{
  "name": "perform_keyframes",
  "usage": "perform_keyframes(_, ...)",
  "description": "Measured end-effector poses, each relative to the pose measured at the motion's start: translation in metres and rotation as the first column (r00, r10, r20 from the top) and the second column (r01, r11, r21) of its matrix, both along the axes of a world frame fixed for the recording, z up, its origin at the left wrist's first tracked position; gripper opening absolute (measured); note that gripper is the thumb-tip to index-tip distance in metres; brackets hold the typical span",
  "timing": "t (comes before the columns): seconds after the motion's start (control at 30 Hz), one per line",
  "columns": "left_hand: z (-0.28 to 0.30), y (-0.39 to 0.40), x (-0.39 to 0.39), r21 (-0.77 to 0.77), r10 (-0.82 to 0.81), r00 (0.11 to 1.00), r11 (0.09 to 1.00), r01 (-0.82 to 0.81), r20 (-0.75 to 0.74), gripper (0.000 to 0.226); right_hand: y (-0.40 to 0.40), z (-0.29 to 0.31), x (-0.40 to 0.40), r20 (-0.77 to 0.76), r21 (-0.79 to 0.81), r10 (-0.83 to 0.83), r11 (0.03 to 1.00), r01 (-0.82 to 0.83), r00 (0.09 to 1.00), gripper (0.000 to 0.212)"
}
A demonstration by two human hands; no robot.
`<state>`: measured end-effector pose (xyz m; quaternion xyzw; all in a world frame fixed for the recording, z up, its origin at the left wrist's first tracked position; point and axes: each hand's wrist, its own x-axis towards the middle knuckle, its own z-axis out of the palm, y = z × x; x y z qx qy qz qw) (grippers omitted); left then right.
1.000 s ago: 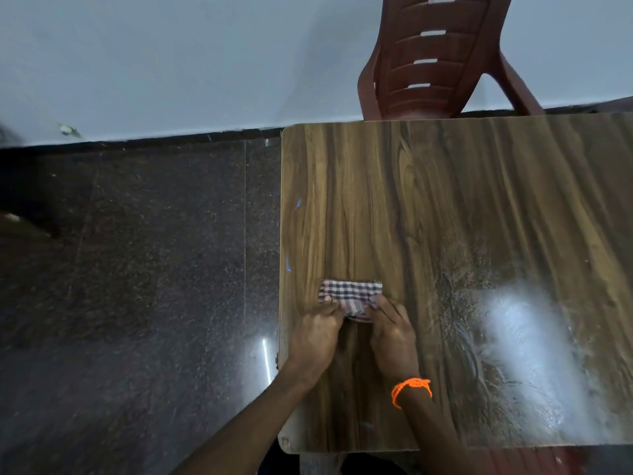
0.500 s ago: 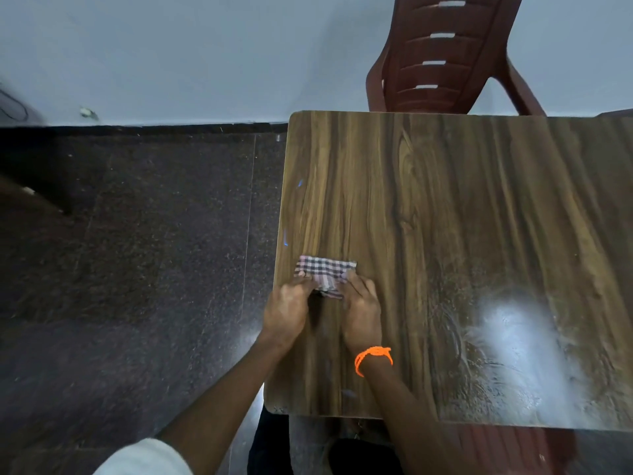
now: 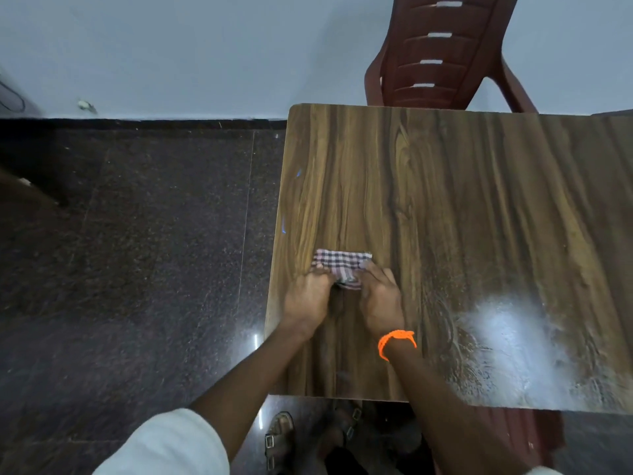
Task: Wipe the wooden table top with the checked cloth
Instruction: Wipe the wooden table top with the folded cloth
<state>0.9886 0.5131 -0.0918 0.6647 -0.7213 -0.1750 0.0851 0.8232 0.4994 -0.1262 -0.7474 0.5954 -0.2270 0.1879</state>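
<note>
Both hands, left [image 3: 308,296] and right [image 3: 380,296], in curled grip on checked cloth [image 3: 340,265], just beyond fingertips.

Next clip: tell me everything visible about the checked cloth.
The checked cloth is a small piece of fabric in a dark and pale check, folded or bunched into a compact pad. It lies flat on the wooden table top, near its left edge. The left hand grips its near left side and the right hand its near right side; the far strip shows uncovered.

The cloth [image 3: 340,265] has dark and white checks; table top [image 3: 445,207] brown wood grain; wristband [image 3: 396,341] orange; chair [image 3: 442,53] dark red.
</note>
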Motion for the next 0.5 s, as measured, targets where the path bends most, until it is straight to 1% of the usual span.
perform_keyframes(0.1,0.003,0.004,0.018,0.027,0.035,0.999,0.999,-0.036,0.036,0.038,0.004,-0.003,0.024,0.006,0.019,-0.004,1.0,0.004,1.0,0.034)
perform_keyframes(0.23,0.006,0.049,0.037,0.082,0.088,0.996,0.993,-0.086,-0.019,0.044,0.045,-0.004,0.041,0.018,0.036,0.047,0.998,-0.048,0.999,0.036)
perform_keyframes(0.3,0.005,0.073,0.039,0.068,0.085,0.996,0.994,-0.084,-0.022,0.043,0.069,-0.005,0.038,0.034,0.049,0.06,0.997,-0.062,0.998,0.038)
perform_keyframes(0.4,0.0,0.103,0.025,0.074,0.023,1.0,0.997,-0.023,0.0,0.036,0.102,-0.007,0.017,0.075,0.05,0.109,0.992,-0.113,0.991,0.044)
perform_keyframes(0.43,-0.001,0.109,0.017,0.086,-0.005,1.0,0.996,0.005,0.008,0.035,0.108,-0.007,0.009,0.084,0.043,0.117,0.992,-0.121,0.99,0.043)
perform_keyframes(0.5,-0.003,0.111,0.005,0.099,-0.033,0.999,0.995,0.031,0.021,0.031,0.111,-0.007,-0.005,0.101,0.03,0.09,0.995,-0.093,0.991,0.032)
